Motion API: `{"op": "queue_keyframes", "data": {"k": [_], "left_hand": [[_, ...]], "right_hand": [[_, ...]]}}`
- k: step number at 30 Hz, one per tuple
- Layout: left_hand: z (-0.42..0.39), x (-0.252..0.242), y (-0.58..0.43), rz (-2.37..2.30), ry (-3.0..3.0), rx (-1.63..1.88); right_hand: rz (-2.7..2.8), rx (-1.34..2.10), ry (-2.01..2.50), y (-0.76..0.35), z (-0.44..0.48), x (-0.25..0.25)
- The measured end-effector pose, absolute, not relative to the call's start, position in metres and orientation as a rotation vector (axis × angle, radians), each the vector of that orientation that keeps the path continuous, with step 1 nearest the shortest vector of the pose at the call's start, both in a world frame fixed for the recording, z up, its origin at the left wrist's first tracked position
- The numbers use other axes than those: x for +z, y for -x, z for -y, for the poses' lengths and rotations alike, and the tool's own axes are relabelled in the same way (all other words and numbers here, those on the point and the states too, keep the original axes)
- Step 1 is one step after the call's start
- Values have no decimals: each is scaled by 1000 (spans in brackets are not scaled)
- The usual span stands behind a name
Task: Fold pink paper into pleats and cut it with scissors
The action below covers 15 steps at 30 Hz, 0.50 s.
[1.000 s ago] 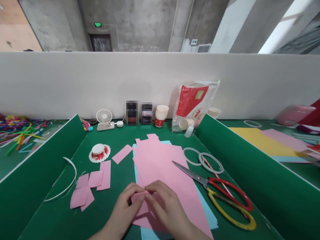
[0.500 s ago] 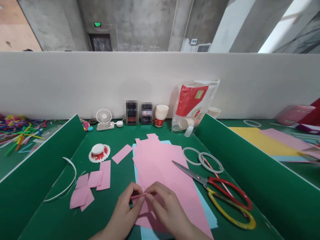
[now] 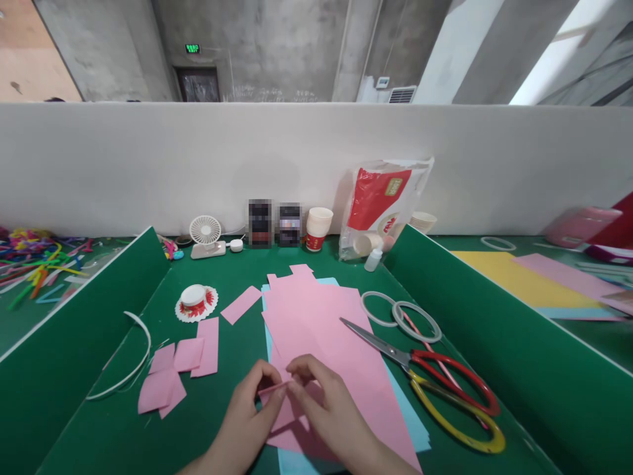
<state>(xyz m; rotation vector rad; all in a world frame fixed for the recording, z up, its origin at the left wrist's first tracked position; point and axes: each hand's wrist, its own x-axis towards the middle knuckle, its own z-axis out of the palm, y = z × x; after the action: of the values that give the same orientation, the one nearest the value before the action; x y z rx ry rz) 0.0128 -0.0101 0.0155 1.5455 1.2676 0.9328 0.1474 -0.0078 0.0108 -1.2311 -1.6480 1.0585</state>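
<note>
Between both hands is a small pink paper piece, its upper edge running from one set of fingertips to the other. My left hand pinches it between thumb and forefinger. My right hand has its thumb and forefinger closed at the piece's right end; part of the paper is hidden behind the fingers. Under the hands lie pink paper sheets on top of light blue sheets. Large scissors with a red and a yellow handle rest partly open at the right, blade tips over the pink sheets.
Pink paper pieces lie at the left, near a white curved strip and a paper-cup hat. White rings sit beside the scissors. A fan, cups and a small bottle stand behind. Green dividers flank the workspace.
The right forefinger has lifted slightly, and the paper piece has tilted so more of its face shows. The left hand stays almost still.
</note>
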Motion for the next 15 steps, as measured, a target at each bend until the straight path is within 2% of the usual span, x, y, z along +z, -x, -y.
{"op": "queue_keyframes", "data": {"k": [5, 15], "left_hand": [[10, 14, -12, -1271, -1545, 920], [9, 16, -6, -1258, -1944, 895]], "right_hand": [[1713, 1027, 1248, -148, 9, 12], [1923, 797, 1193, -148, 9, 2]]}}
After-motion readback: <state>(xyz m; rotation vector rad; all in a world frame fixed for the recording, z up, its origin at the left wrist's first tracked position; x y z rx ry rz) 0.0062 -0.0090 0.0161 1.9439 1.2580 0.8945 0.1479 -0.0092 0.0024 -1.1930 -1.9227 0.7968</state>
